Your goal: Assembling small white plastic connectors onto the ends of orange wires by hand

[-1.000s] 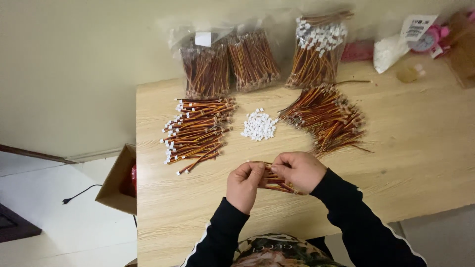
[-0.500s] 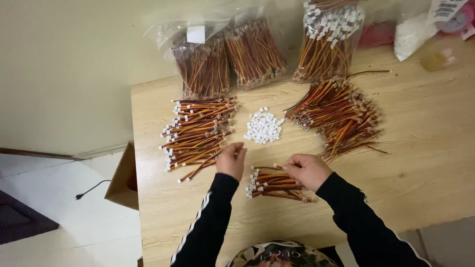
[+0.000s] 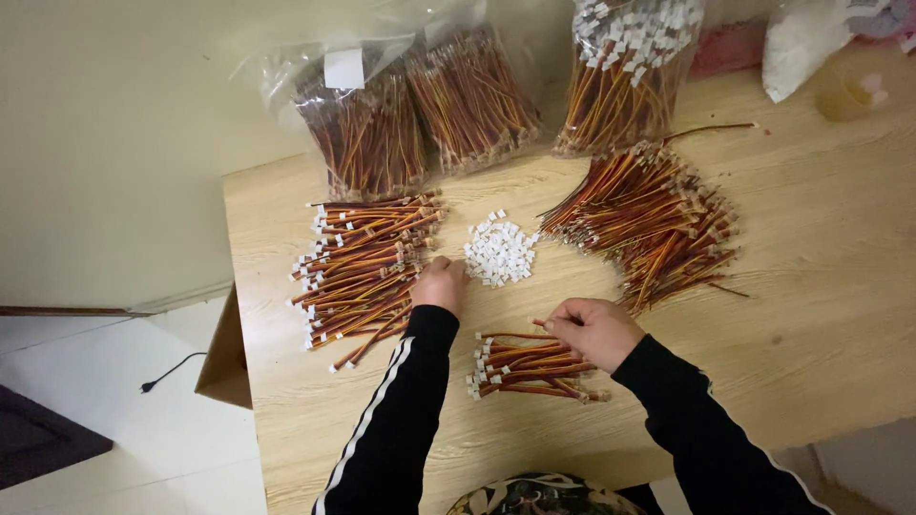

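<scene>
Three clear bags of wires (image 3: 458, 105) are stood at the table's (image 3: 840, 286) back edge, a cardboard box (image 3: 224, 358) and black cable (image 3: 172, 370) seen on the floor.

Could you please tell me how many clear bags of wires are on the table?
3: left bag, middle bag, right bag, all along the table's far edge.

Dim, warm indoor light; soft shadows; glare on plastic bags (image 3: 382, 86); slight blur, wide-angle stretch at edges.
</scene>
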